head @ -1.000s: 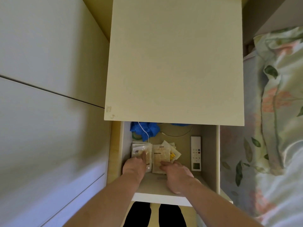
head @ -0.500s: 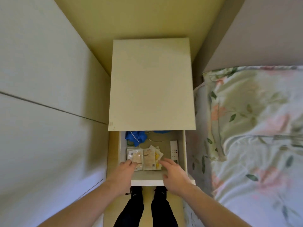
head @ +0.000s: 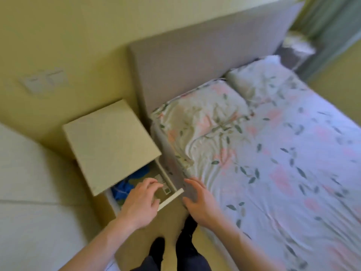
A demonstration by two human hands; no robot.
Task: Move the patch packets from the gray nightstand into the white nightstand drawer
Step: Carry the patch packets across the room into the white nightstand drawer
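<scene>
Both hands are hovering at the open white nightstand drawer (head: pixel 172 198).
The left hand (head: pixel 139 202) is covering the drawer, grip loosely curled, holding nothing visible; the right hand (head: pixel 197 200) is spreading wide beside the floral bed (head: pixel 273 153). Patch packets are hidden.

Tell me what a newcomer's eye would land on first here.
The pink-and-green floral bedsheet fills the right side, backed by a gray padded headboard. At lower left, a white nightstand stands with its open drawer pulled out, the left hand above it and the right hand spread beside the bed.
</scene>
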